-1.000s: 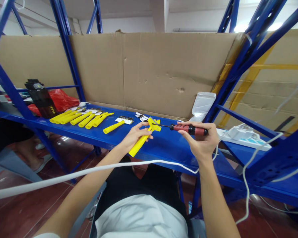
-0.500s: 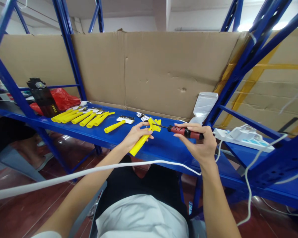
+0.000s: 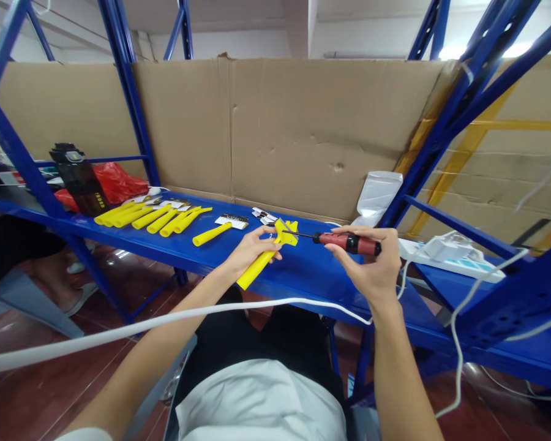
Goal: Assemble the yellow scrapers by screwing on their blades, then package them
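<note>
The landmark is a lone yellow-handled tool, lying by itself on the blue tabletop with its white-and-black head pointing away from the person. Just right of it, the left hand has its fingers closed around a second yellow tool — this one slants, its tubular handle end toward the person and its forked head away to the right. Farther right of the lone tool, the right hand grips a red-and-black screwdriver, thumb below the handle and fingers above. The thin shaft runs almost level toward the lone tool's side, its tip at the held tool's head — whether it sits in a screw is too small to tell.

Left of the lone tool lies a row of yellow handles, with a dark bottle and a red plastic bag beyond. Behind and to the right of the lone tool are small black-and-white pieces; well to its right is a white power strip.
</note>
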A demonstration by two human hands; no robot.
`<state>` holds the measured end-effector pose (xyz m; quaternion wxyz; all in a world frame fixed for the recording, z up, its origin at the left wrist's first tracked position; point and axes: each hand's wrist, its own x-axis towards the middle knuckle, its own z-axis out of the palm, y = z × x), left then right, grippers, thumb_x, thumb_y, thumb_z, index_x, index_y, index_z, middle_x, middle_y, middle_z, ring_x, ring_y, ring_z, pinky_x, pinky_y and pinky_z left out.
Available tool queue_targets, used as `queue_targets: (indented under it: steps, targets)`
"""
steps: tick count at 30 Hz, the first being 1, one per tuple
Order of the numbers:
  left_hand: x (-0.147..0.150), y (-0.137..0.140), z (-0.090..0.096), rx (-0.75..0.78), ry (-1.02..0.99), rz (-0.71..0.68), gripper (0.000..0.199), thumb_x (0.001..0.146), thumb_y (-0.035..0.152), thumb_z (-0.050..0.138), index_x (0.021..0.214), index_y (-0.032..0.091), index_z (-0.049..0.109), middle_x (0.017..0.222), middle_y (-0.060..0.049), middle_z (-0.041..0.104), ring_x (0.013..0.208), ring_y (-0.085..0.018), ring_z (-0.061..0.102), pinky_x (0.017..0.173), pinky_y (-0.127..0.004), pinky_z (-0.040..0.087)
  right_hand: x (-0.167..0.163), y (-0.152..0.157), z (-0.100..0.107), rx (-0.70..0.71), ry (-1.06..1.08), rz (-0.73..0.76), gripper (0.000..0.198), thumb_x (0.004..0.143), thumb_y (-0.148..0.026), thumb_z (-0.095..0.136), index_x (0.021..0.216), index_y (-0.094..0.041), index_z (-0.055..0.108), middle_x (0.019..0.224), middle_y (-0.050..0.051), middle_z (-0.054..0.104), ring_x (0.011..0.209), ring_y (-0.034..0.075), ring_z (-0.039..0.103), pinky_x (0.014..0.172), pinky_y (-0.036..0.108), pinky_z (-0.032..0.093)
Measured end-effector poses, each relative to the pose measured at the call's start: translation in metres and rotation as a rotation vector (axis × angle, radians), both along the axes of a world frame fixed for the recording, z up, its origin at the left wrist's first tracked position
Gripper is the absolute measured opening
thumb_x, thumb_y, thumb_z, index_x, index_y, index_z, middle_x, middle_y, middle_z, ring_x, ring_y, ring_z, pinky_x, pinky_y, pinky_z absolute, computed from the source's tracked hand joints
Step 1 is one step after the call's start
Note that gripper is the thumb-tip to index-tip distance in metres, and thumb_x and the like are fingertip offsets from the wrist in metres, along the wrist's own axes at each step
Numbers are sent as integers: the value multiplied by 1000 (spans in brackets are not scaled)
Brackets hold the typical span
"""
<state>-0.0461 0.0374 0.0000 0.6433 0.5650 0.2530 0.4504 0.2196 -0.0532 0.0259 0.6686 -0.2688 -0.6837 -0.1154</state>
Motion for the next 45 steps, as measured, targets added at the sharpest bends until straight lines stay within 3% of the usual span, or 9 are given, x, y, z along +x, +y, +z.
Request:
queue_targets:
  steps: [5,18,22,27,29,35,37,41,45]
  targets:
    - [1,3,-4,-1,-22,4,62,71,28,100,121,19,65,82,-2,78,70,-19,79,59,-24,53,3,-8,4,-175,-10,113,45,94,-24,96,126,-30,65,125,7,84,120,31,86,108,56,70]
    - [0,1,-4,11,5,-6,59,79,29,95,126,18,63,78,-2,78,65,-17,75,63,-26,54,4,-18,9,-227,-103,282,18,99,-16,88,107,-29,79,119,4,89,126,34,85,112,65,70]
    - [0,-2,-1,7,3,-10,58,78,29,96,124,19,62,78,-1,77,64,-17,74,62,-26,53,4,-19,9,-226,-69,213,19,97,-25,93,108,-30,79,118,4,89,122,36,86,108,64,73]
    - [2,-3,0,12,-10,-40,60,74,28,98,119,20,61,77,1,75,68,-18,76,60,-25,52,4,-12,6,-54,1,-114,40,84,-34,106,113,-29,80,107,4,89,97,32,90,90,49,76]
    - [2,-3,0,12,-7,-49,59,74,29,99,118,21,60,78,2,74,68,-18,76,60,-25,52,4,-9,5,-27,40,-162,43,82,-37,107,112,-29,78,102,4,87,91,30,89,83,44,76]
    - [2,-2,1,-2,9,-32,60,73,29,100,116,21,58,82,1,76,68,-18,77,59,-25,51,8,-2,5,-222,37,154,50,91,-36,99,130,-29,68,134,9,82,124,33,85,110,54,71]
    - [2,-3,2,1,20,-43,61,73,29,100,115,21,58,82,1,76,68,-18,77,58,-25,51,9,1,3,-195,79,120,48,89,-36,101,124,-28,70,125,8,84,117,31,87,104,51,73]
    - [2,-4,2,7,19,-57,60,73,28,99,116,20,58,84,-1,78,67,-17,77,58,-25,51,11,7,-2,-97,142,-110,45,84,-36,105,114,-26,73,101,3,81,92,26,86,89,43,74]
    - [2,-2,1,-3,12,-35,59,72,25,98,116,20,59,83,0,77,67,-18,77,58,-25,52,12,7,-3,-199,73,33,50,92,-35,98,132,-28,68,124,7,79,114,28,86,105,49,71]
